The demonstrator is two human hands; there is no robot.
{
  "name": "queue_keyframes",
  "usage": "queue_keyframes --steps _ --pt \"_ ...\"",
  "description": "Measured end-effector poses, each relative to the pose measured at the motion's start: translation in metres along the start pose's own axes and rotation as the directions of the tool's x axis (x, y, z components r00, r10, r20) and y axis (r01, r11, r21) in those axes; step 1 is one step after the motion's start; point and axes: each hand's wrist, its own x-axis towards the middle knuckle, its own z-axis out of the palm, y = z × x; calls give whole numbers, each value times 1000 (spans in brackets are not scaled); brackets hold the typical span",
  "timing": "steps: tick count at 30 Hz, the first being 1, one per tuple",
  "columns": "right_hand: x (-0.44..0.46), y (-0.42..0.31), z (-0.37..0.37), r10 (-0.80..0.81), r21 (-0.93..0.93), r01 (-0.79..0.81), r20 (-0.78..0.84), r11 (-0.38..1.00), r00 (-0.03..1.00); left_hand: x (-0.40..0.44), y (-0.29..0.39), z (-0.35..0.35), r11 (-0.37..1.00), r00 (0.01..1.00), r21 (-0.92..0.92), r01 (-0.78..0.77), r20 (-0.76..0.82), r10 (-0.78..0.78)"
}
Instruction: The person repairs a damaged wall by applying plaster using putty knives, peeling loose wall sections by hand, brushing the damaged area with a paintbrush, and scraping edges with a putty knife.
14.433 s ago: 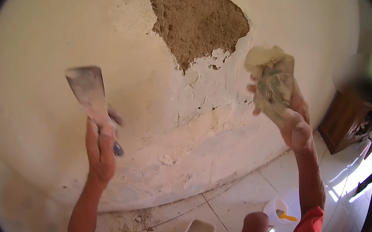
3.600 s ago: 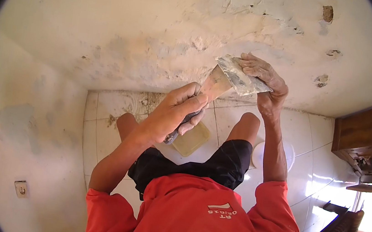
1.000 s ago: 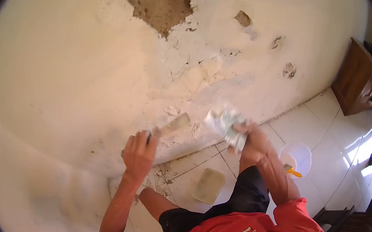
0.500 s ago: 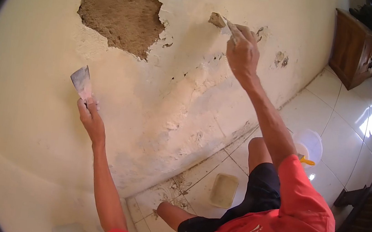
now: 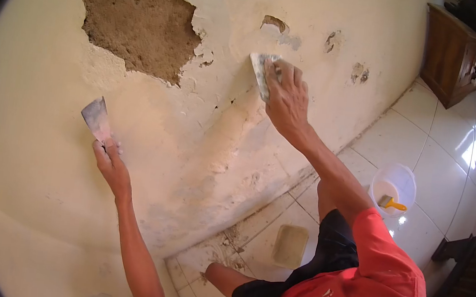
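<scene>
My left hand (image 5: pixel 111 170) is closed round the handle end of a putty knife (image 5: pixel 96 118), its broad metal blade pointing up in front of the wall. My right hand (image 5: pixel 287 98) grips a flat, whitish, plaster-smeared spreader (image 5: pixel 259 76), which lies close against the cream wall (image 5: pixel 149 156). Above the spreader a small chipped hole (image 5: pixel 274 22) shows in the wall, with a damp grey smear beside it. To the left is a large patch of bare brown wall (image 5: pixel 138 23) with flaking edges.
On the tiled floor stand a shallow rectangular tray (image 5: pixel 290 246) and a white bucket (image 5: pixel 394 179) with a yellow-handled brush (image 5: pixel 392 203) in it. Crumbled debris (image 5: pixel 231 244) lies along the wall's foot. A wooden cabinet (image 5: pixel 451 55) stands at the far right.
My right hand has moved down and left along the wall, and the spreader has turned so its broad face shows. A grey smear now shows beside the small hole. My left hand still holds the putty knife.
</scene>
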Motion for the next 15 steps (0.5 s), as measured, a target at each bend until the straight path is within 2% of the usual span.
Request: queue_keyframes --steps 3,5,6,9,10,11,13,15 --pt "6 5 -6 16 105 -15 -10 994 1000 1 -8 -3 999 999 29 -31 18 31" --pt "33 12 -6 59 29 -54 -222 998 973 1 -4 -4 1000 1000 17 -12 23 12" --pt "42 12 -1 55 9 -55 -264 998 963 1 -3 -3 1000 999 3 10 31 -10" --pt "46 -6 31 87 -20 -94 -225 995 970 0 0 -2 999 1000 -40 21 21 -21" --pt "35 -12 19 83 37 -79 -143 996 986 0 0 -2 999 1000 -40 23 21 -22" --pt "24 -17 13 80 38 -76 -143 996 986 0 0 -1 999 1000 -42 16 8 -15" --pt "4 -15 -3 -32 97 30 14 995 999 -3 0 -2 999 1000 -45 16 -10 -17" --pt "1 -3 -24 -25 109 19 56 994 998 3 0 -7 1000 998 27 8 55 -9"
